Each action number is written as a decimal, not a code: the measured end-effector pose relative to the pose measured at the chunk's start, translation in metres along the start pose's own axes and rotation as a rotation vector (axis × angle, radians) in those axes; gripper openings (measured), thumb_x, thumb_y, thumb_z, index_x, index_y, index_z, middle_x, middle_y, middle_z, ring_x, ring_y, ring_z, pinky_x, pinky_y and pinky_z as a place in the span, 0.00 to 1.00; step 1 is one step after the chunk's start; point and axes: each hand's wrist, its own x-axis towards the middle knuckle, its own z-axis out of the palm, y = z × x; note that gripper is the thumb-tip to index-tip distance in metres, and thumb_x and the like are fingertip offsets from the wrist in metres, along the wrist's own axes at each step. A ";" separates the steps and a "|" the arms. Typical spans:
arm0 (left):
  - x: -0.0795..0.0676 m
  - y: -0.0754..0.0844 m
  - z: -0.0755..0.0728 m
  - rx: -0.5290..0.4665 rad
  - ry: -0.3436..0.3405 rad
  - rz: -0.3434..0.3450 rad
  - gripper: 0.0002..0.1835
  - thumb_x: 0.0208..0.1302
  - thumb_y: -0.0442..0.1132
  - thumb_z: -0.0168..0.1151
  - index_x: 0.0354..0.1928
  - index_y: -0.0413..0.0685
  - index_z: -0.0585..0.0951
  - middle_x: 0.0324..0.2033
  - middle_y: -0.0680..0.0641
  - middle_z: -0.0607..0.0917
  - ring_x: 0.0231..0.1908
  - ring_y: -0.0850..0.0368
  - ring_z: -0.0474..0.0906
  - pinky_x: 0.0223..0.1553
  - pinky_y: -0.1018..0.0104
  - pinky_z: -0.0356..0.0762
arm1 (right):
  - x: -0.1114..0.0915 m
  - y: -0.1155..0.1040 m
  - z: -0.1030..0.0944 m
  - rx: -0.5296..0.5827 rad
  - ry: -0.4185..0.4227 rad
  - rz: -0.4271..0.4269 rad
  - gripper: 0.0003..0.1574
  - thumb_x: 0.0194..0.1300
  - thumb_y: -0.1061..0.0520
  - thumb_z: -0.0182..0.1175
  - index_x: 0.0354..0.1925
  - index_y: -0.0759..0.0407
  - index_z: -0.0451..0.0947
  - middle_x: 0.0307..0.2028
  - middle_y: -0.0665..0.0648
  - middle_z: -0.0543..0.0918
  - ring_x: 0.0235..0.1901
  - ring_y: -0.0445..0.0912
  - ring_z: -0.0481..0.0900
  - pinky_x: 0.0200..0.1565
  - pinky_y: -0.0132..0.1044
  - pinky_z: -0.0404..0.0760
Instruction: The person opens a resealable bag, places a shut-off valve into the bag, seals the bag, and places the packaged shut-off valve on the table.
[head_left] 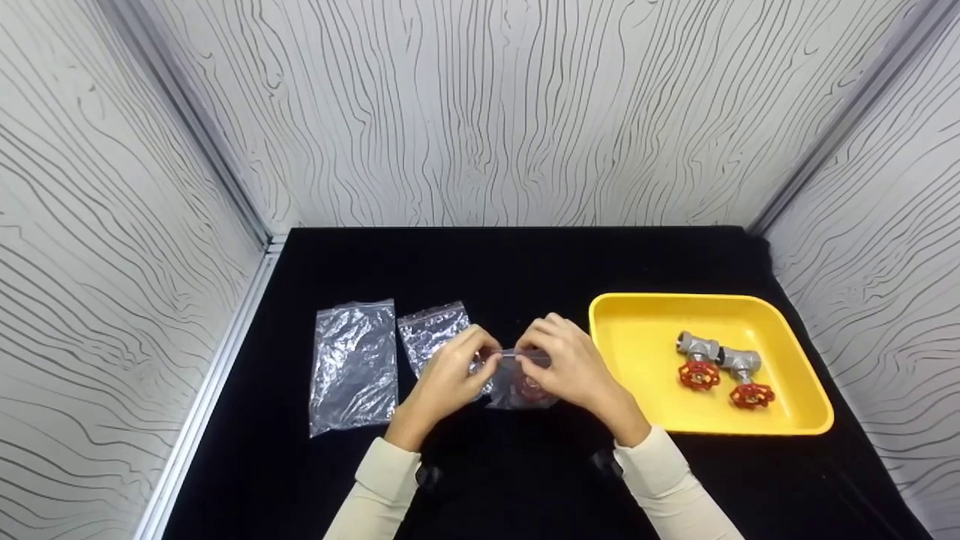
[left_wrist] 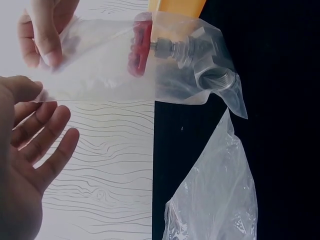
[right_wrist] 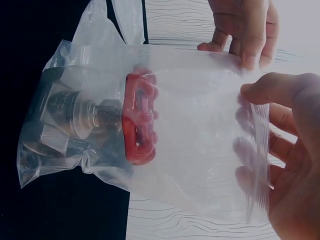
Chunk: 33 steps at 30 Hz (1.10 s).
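A clear zip-top plastic bag [right_wrist: 200, 125] hangs between the hands, its zip edge uppermost. Inside it sits a metal gate valve [left_wrist: 182, 50] with a red handwheel [right_wrist: 140, 120], down at the closed end. My left hand [head_left: 454, 364] pinches the zip edge near one corner between thumb and index finger; the other fingers are spread in the left wrist view. Farther along the same edge, my right hand [head_left: 570, 364] pinches with its thumb in front and fingertips behind the film, showing through it in the right wrist view.
Two flat clear bags lie on the black cloth to the left: a larger bag [head_left: 356, 367] and a smaller bag [head_left: 435, 330], partly behind the left hand. At right, a yellow tray [head_left: 637, 319] holds two more valves [head_left: 724, 360] with red handwheels. Patterned panels [head_left: 480, 112] enclose the table.
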 end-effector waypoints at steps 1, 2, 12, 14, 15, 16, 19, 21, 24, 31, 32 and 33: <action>0.000 0.001 0.001 -0.004 -0.003 0.003 0.03 0.71 0.34 0.67 0.44 0.47 0.84 0.40 0.51 0.85 0.38 0.59 0.83 0.41 0.67 0.86 | 0.000 0.000 0.000 -0.001 0.002 -0.001 0.07 0.58 0.57 0.76 0.33 0.50 0.86 0.33 0.47 0.85 0.35 0.44 0.75 0.38 0.40 0.79; 0.001 0.001 0.001 -0.007 -0.009 0.005 0.03 0.72 0.35 0.67 0.44 0.46 0.85 0.40 0.50 0.85 0.38 0.59 0.83 0.42 0.67 0.86 | 0.000 -0.001 0.001 -0.002 0.005 -0.002 0.08 0.57 0.57 0.76 0.33 0.50 0.86 0.33 0.47 0.85 0.35 0.44 0.75 0.38 0.40 0.79; 0.002 0.004 0.010 0.022 -0.011 0.024 0.01 0.73 0.35 0.67 0.41 0.49 0.85 0.38 0.52 0.86 0.38 0.59 0.82 0.43 0.68 0.84 | -0.003 -0.002 0.003 -0.001 0.029 -0.003 0.09 0.56 0.58 0.78 0.32 0.49 0.85 0.31 0.46 0.84 0.34 0.43 0.76 0.38 0.39 0.79; 0.002 0.004 0.010 0.021 -0.008 0.035 0.02 0.73 0.34 0.67 0.41 0.49 0.85 0.38 0.52 0.86 0.38 0.59 0.82 0.43 0.68 0.84 | -0.003 -0.002 0.004 0.000 0.034 -0.010 0.10 0.56 0.58 0.78 0.32 0.49 0.84 0.31 0.46 0.84 0.34 0.43 0.76 0.37 0.38 0.79; 0.002 0.004 0.010 0.021 -0.008 0.039 0.02 0.72 0.34 0.67 0.41 0.49 0.85 0.37 0.52 0.86 0.39 0.59 0.82 0.43 0.68 0.84 | -0.003 -0.002 0.005 0.000 0.037 -0.014 0.10 0.56 0.59 0.78 0.32 0.49 0.84 0.31 0.46 0.84 0.34 0.43 0.76 0.37 0.39 0.79; 0.002 0.004 0.010 0.022 -0.007 0.045 0.02 0.73 0.34 0.66 0.40 0.49 0.85 0.37 0.52 0.86 0.39 0.59 0.82 0.43 0.69 0.84 | -0.003 -0.002 0.005 -0.001 0.037 -0.016 0.10 0.56 0.59 0.77 0.32 0.49 0.84 0.31 0.46 0.84 0.33 0.43 0.76 0.37 0.39 0.79; 0.002 0.004 0.010 0.029 0.006 0.065 0.02 0.73 0.35 0.66 0.40 0.49 0.85 0.37 0.52 0.86 0.38 0.59 0.81 0.42 0.68 0.83 | -0.003 -0.002 0.006 -0.005 0.036 -0.023 0.10 0.56 0.59 0.77 0.32 0.49 0.84 0.31 0.46 0.84 0.33 0.43 0.76 0.37 0.39 0.79; 0.002 0.005 0.010 0.038 0.017 0.075 0.02 0.73 0.34 0.67 0.40 0.49 0.84 0.37 0.52 0.85 0.38 0.60 0.81 0.41 0.69 0.83 | -0.003 -0.002 0.005 0.000 0.037 -0.021 0.10 0.56 0.59 0.77 0.32 0.49 0.84 0.31 0.46 0.84 0.34 0.43 0.76 0.37 0.39 0.79; 0.002 0.005 0.010 0.045 0.025 0.077 0.03 0.71 0.33 0.68 0.40 0.49 0.84 0.36 0.52 0.85 0.37 0.61 0.81 0.40 0.71 0.83 | -0.003 -0.002 0.004 0.011 0.032 -0.016 0.09 0.57 0.59 0.78 0.33 0.49 0.85 0.31 0.46 0.85 0.34 0.43 0.76 0.37 0.39 0.80; 0.000 0.004 0.010 0.062 0.037 0.086 0.04 0.69 0.32 0.67 0.39 0.49 0.82 0.35 0.52 0.84 0.35 0.61 0.80 0.38 0.71 0.82 | -0.008 0.003 -0.003 0.012 0.010 0.011 0.09 0.57 0.55 0.79 0.34 0.49 0.87 0.33 0.46 0.85 0.35 0.43 0.76 0.39 0.40 0.80; 0.000 0.004 0.010 0.065 0.043 0.086 0.04 0.68 0.32 0.68 0.39 0.49 0.82 0.34 0.52 0.84 0.35 0.61 0.80 0.38 0.71 0.82 | -0.009 0.004 -0.004 0.012 0.011 0.019 0.09 0.56 0.56 0.79 0.34 0.49 0.87 0.33 0.46 0.85 0.35 0.43 0.76 0.38 0.39 0.80; 0.001 0.004 0.010 0.068 0.047 0.082 0.05 0.68 0.31 0.68 0.38 0.49 0.82 0.34 0.52 0.84 0.35 0.61 0.80 0.38 0.71 0.82 | -0.010 0.004 -0.005 0.014 0.013 0.026 0.10 0.55 0.56 0.79 0.34 0.49 0.86 0.33 0.46 0.85 0.34 0.42 0.75 0.38 0.39 0.79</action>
